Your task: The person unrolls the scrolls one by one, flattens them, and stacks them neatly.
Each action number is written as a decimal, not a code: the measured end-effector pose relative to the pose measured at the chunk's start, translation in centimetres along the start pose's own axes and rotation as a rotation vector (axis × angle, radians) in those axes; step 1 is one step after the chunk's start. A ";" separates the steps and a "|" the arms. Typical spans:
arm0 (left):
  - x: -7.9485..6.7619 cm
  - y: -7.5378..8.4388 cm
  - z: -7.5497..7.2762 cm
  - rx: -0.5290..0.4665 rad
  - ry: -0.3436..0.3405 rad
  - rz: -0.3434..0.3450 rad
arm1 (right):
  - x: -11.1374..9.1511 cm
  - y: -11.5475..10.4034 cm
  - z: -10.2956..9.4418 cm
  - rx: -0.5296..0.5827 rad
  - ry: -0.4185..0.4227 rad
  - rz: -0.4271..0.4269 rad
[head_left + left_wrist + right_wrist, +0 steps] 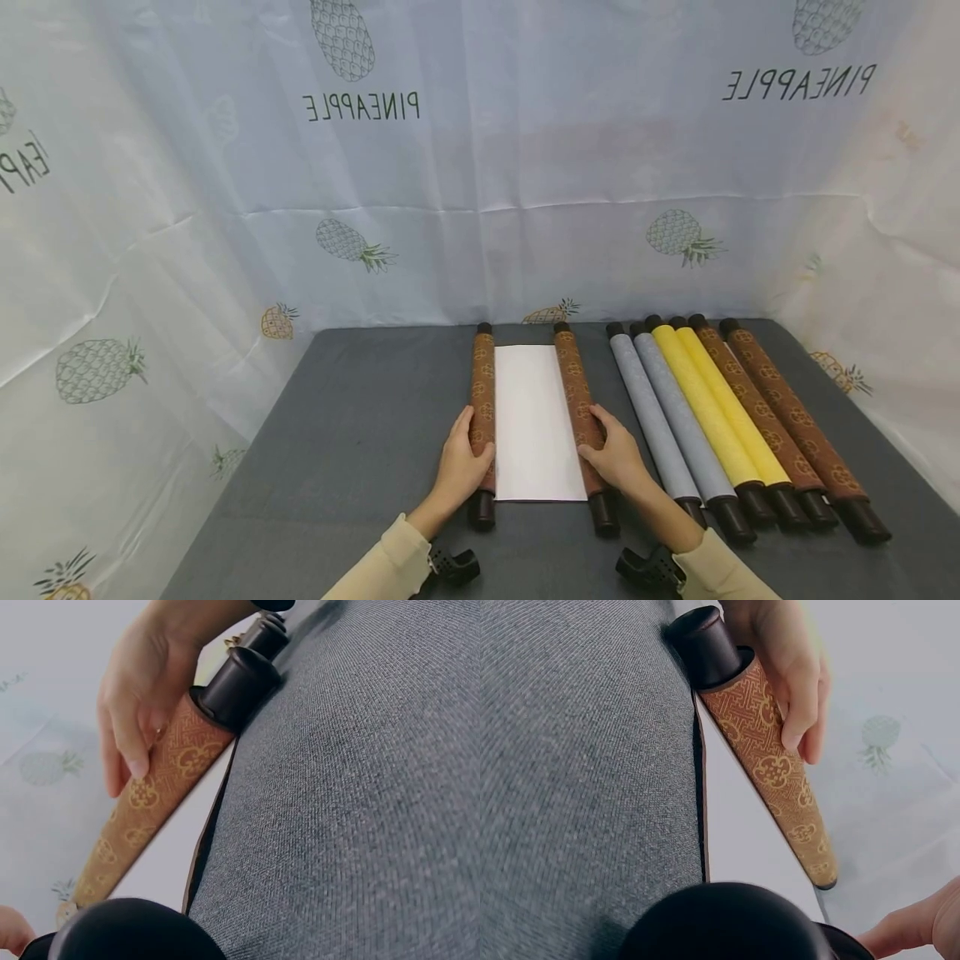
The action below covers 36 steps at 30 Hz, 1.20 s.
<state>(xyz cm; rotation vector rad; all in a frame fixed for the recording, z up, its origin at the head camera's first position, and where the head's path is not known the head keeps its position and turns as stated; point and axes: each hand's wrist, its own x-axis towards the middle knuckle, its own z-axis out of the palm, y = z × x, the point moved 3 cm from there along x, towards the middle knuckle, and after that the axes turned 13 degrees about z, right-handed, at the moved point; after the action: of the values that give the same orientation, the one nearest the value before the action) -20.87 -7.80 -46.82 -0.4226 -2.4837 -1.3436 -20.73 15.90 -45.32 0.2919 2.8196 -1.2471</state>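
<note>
A partly unrolled scroll lies on the grey table, with blank white paper [536,425] between its left roll [483,375] and right roll [573,379]. Both rolls have brown, gold-patterned covering and black end knobs. My left hand [460,462] grips the left roll near its close end, thumb on the paper side. Likewise, my right hand [618,454] holds the right roll, fingers around its outer side. In the left wrist view the right hand [135,690] shows on its roll; in the right wrist view the left hand [791,667] does. Black knobs hide part of each wrist view.
To the right lie several rolled scrolls side by side: grey-blue ones [656,417], yellow ones [708,404] and brown patterned ones [795,412]. The grey table [352,450] extends left. White pineapple-print curtains [525,158] hang at the back and sides.
</note>
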 end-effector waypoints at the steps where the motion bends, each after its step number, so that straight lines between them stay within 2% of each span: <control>1: 0.0 -0.1 0.0 0.000 0.004 0.000 | 0.0 0.0 0.0 0.002 0.004 -0.003; 7: 0.1 -0.3 -0.2 -0.020 0.018 0.007 | 0.1 0.2 -0.2 0.016 0.020 -0.021; 13: 0.0 -0.6 -0.3 -0.040 0.003 0.015 | -0.2 0.0 -0.5 0.026 0.037 -0.037; 20: 0.0 -0.7 -0.4 -0.040 -0.011 -0.009 | -0.1 0.2 -0.6 0.012 0.029 -0.009; 30: -0.2 -1.6 -0.7 0.030 -0.019 -0.002 | 0.2 0.7 -0.8 -0.028 0.008 -0.007; 36: -0.3 -1.9 -1.0 0.031 -0.017 0.004 | 0.2 1.0 -0.9 -0.035 0.012 0.002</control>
<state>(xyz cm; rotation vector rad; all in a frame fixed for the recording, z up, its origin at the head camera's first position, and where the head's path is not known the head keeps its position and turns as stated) -21.16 -9.71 -47.84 -0.4333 -2.5133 -1.3034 -20.67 17.26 -45.44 0.3008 2.8470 -1.1985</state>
